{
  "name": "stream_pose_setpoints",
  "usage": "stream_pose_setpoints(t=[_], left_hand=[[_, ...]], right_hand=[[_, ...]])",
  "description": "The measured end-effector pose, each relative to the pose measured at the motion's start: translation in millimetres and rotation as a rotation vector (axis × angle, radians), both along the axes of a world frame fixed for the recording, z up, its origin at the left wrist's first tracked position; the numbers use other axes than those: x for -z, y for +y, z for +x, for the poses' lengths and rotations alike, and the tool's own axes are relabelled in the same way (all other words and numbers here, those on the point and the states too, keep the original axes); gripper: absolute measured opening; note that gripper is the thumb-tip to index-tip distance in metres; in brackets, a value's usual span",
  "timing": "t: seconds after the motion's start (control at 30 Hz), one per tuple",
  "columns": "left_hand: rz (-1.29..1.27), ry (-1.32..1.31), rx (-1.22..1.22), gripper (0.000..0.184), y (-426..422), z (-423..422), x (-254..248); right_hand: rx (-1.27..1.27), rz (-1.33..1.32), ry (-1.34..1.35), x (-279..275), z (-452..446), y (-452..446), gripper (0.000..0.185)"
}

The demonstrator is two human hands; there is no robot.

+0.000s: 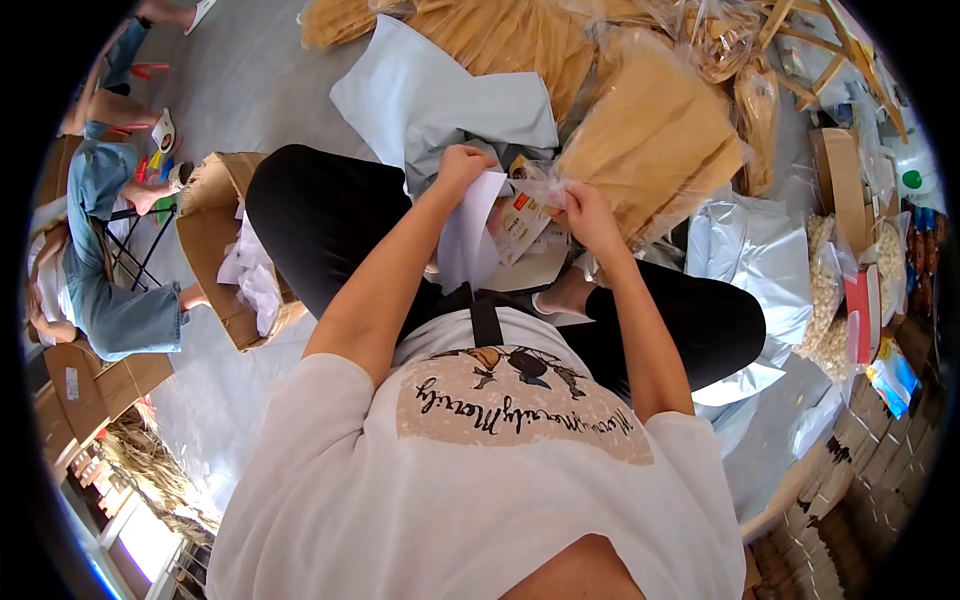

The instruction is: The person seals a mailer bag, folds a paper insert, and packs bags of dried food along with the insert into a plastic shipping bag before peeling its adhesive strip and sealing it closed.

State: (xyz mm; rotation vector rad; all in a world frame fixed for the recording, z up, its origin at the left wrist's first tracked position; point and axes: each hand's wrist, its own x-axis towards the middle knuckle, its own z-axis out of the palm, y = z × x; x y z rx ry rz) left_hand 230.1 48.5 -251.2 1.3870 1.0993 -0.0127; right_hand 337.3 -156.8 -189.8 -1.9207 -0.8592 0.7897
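Observation:
Between my knees, my left hand (465, 168) is closed on the top edge of a white paper sheet (470, 232). My right hand (590, 215) pinches the edge of a clear plastic bag (540, 188), to the right of the paper. Below the bag, printed packets or cards (519, 224) lie close to both hands. Just beyond my hands spreads a grey-white plastic sheet (440, 95). A large clear bag of flat brown material (650, 135) lies beyond my right hand.
At left stands an open cardboard box (207, 215) with white paper (250, 270); past it sits another person (115, 250). Silver bags (750, 260), bags of pale pieces (826, 300) and a wooden frame (835, 60) are at right. More brown bundles (500, 40) lie ahead.

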Motion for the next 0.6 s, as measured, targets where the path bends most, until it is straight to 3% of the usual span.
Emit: stream_pose_setpoints(t=[0.07,0.1,0.17,0.2,0.27,0.33,0.4,0.47,0.6], left_hand=[[0.056,0.055,0.071,0.024,-3,-3,0],[0.049,0.059,0.074,0.024,-6,-4,-7],[-0.355,-0.227,0.132,0.034,-7,-1,-33],[-0.357,-0.228,0.131,0.034,-9,5,-39],[-0.308,-0.228,0.433,0.044,-15,15,-47],[-0.304,-0.215,0.429,0.044,-17,13,-44],[-0.271,-0.209,0.251,0.040,-16,9,-37],[-0.256,-0.167,0.206,0.038,-10,4,-37],[-0.106,-0.100,0.079,0.029,-6,5,-39]], right_hand=[[-0.155,-0.066,-0.380,-8,-2,2,0.012],[-0.154,-0.072,-0.375,-13,-1,4,0.012],[-0.289,0.014,-0.411,-25,9,17,0.011],[-0.290,0.012,-0.412,-35,11,23,0.011],[-0.424,-0.014,-0.530,-50,14,36,0.011],[-0.464,-0.156,-0.519,-41,28,46,0.012],[-0.497,-0.297,-0.507,-34,37,47,0.014],[-0.043,-0.303,-0.511,-30,44,41,0.017],[0.072,-0.379,-0.369,-22,62,26,0.023]])
